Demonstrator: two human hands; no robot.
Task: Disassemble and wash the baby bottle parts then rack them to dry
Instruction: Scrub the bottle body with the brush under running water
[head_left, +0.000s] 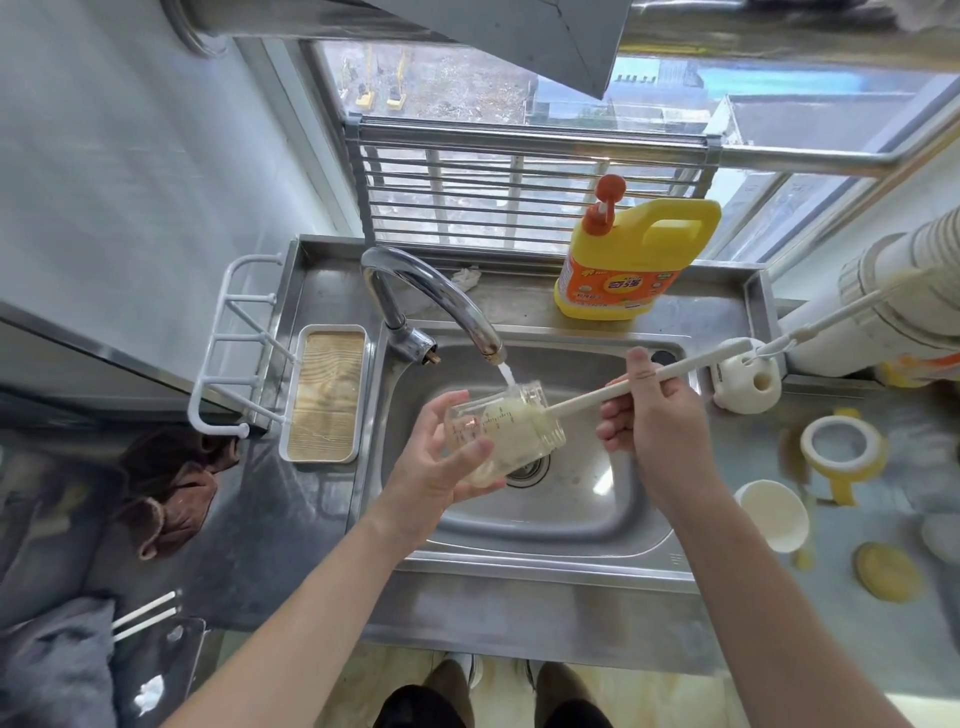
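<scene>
The only label we can see is the orange one on the yellow detergent jug (634, 260). It has a red pump top and stands on the steel ledge behind the sink (545, 525). Its large characters are too blurred for us to read. The clear baby bottle (506, 431) carries a printed measuring scale along its side, but the numerals are too small to make out.

Our left grip (441, 457) curls around the base end of the bottle and holds it on its side above the sink drain, with the mouth pointing right. Our right grip (649, 421) pinches the long white handle of the bottle brush (597, 392). The pale brush head sits inside the bottle and fills most of it. A thin stream of water (506, 374) runs from the curved faucet (431, 291) onto the upper side of the bottle.

On the counter (810, 639) to the right stand a white cup (774, 514) with its opening up, a white-and-yellow collar ring (841, 447) and a yellow disc (888, 571). To the left of the sink, a white tray (324, 392) holds a slatted wooden insert. A white peg rack (239, 338) is beside it, and a brown cloth (166, 483) lies nearby.
</scene>
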